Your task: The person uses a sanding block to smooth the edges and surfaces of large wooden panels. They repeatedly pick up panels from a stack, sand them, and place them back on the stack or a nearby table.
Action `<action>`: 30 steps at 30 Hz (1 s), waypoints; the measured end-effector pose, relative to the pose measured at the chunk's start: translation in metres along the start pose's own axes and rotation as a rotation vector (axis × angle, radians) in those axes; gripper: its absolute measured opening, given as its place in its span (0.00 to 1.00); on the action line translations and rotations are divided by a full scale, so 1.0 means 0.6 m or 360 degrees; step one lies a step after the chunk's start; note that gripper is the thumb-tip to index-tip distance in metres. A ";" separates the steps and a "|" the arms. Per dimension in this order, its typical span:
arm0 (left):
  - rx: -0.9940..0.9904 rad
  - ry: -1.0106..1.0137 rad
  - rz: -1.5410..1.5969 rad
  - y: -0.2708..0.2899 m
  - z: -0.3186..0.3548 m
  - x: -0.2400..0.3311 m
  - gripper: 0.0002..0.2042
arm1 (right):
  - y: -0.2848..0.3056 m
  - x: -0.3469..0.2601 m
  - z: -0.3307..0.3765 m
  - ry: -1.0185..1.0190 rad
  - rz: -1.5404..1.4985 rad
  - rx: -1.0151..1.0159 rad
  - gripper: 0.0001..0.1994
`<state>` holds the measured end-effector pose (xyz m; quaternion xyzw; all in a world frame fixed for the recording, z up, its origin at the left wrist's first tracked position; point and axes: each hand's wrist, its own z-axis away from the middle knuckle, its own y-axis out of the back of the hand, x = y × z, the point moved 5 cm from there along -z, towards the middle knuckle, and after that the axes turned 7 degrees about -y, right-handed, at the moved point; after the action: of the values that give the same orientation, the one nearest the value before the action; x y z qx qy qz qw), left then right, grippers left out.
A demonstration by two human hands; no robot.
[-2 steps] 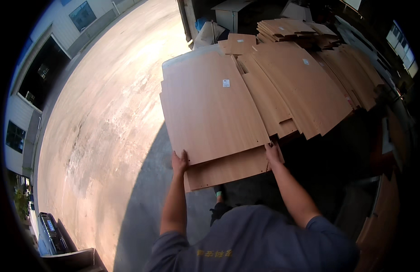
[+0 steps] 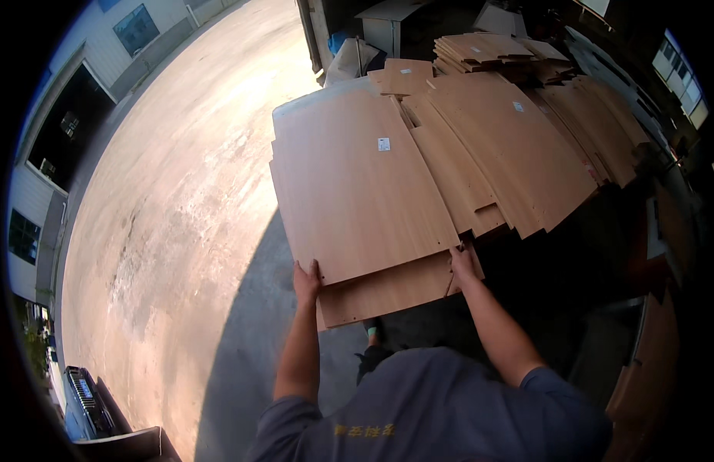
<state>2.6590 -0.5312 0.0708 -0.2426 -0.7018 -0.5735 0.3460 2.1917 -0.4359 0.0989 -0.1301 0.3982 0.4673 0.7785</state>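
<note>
A large wood-coloured panel (image 2: 357, 200) with a small white label (image 2: 384, 144) lies on top of the nearest stack. My left hand (image 2: 307, 282) is closed on its near left corner, thumb on the top face. At the near right corner, my right hand (image 2: 463, 264) grips the edge, its fingers partly hidden. Beneath, another panel (image 2: 392, 291) sticks out toward me past the top one's near edge, with small holes along its border.
More panels (image 2: 519, 154) lie fanned out to the right, with a smaller pile (image 2: 480, 48) behind. Sunlit concrete (image 2: 172, 208) stretches to the left, toward a pale building (image 2: 45, 185). Upright boards (image 2: 642, 362) stand at the lower right. A blue-and-black object (image 2: 87, 400) sits at the lower left.
The panel's near left corner and my left hand sit very slightly lower in the picture. Both hands keep their hold on the panel.
</note>
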 end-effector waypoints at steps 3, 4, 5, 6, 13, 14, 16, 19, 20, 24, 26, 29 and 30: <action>-0.0185 0.0159 0.0224 -0.007 0.029 0.077 0.32 | 0.011 -0.010 -0.010 0.0035 -0.0196 0.0189 0.11; -0.0203 0.0182 0.0218 -0.001 0.028 0.062 0.33 | -0.004 -0.005 -0.012 0.0006 -0.0175 0.0168 0.10; -0.0219 0.0207 0.0215 0.000 0.027 0.047 0.33 | -0.010 -0.009 -0.018 0.0010 -0.0125 0.0174 0.09; -0.0235 0.0245 0.0211 -0.001 0.034 0.034 0.33 | -0.007 -0.013 -0.021 0.0035 -0.0065 0.0169 0.09; -0.0459 0.0272 0.0433 0.012 0.032 0.042 0.29 | 0.063 -0.013 -0.017 0.0210 0.0506 0.0272 0.19; -0.0581 0.0399 0.0367 0.022 0.024 0.044 0.28 | 0.083 -0.006 -0.010 0.0260 0.0625 0.0344 0.22; -0.0693 0.0484 0.0348 0.019 0.009 0.032 0.30 | 0.115 -0.007 0.000 0.0373 0.0824 0.0518 0.27; -0.0667 0.0496 0.0048 0.026 -0.010 0.005 0.34 | 0.055 -0.024 0.008 0.0626 0.0870 0.0372 0.28; -0.0697 0.0415 -0.0152 0.029 -0.021 0.019 0.36 | 0.033 -0.042 0.015 0.0588 0.0957 0.0397 0.29; -0.0801 0.0185 -0.0404 0.005 -0.064 0.029 0.41 | 0.016 -0.041 -0.040 0.0467 0.0904 0.0512 0.28; -0.0829 0.0182 -0.0284 -0.006 -0.068 0.033 0.39 | 0.032 -0.045 -0.050 0.0497 0.0791 0.0569 0.27; -0.0829 0.0211 -0.0142 -0.001 -0.065 0.012 0.35 | 0.029 -0.023 -0.024 0.0504 0.0720 0.0553 0.25; -0.0802 0.0211 -0.0071 0.010 -0.062 0.002 0.34 | 0.023 -0.029 -0.001 0.0473 0.0747 0.0516 0.24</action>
<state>2.6703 -0.5662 0.0793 -0.2675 -0.5178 -0.7523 0.3072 2.1755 -0.4396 0.1140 0.0243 0.5960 0.5404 0.5934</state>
